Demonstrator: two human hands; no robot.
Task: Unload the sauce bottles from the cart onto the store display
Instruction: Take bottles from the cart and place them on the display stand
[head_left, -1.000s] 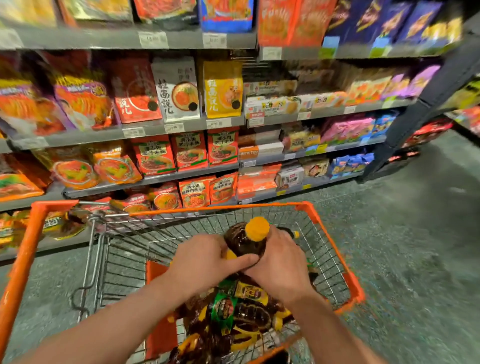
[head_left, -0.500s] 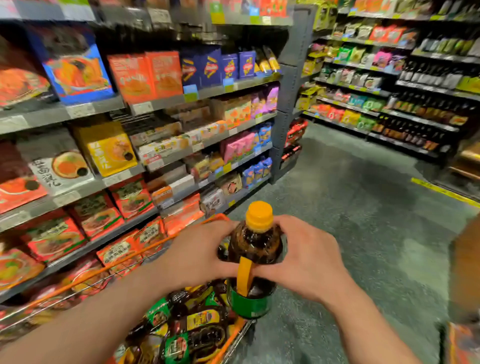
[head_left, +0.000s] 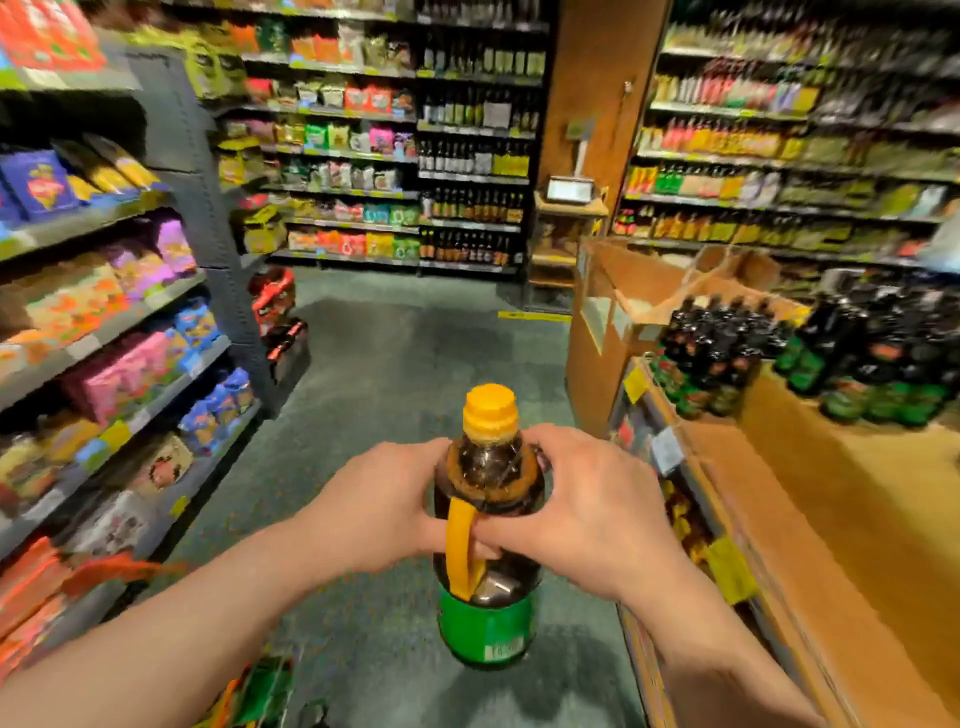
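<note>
the sauce bottle (head_left: 488, 525) is upright and dark brown, with a yellow screw cap (head_left: 491, 410), a yellow strap handle (head_left: 460, 551) running down its near side, and a green label band round the lower body. it is held in the air over the green aisle floor (head_left: 395, 364), between both hands at shoulder height of the bottle. the left hand (head_left: 374, 512) has its fingers curled round the bottle's left side. the right hand (head_left: 587, 514) wraps the right side, fingertips over the shoulder just below the cap, thumb lying across the handle. beyond the right fingers, a wooden display (head_left: 810, 499) carries rows of similar dark bottles (head_left: 727, 348).
</note>
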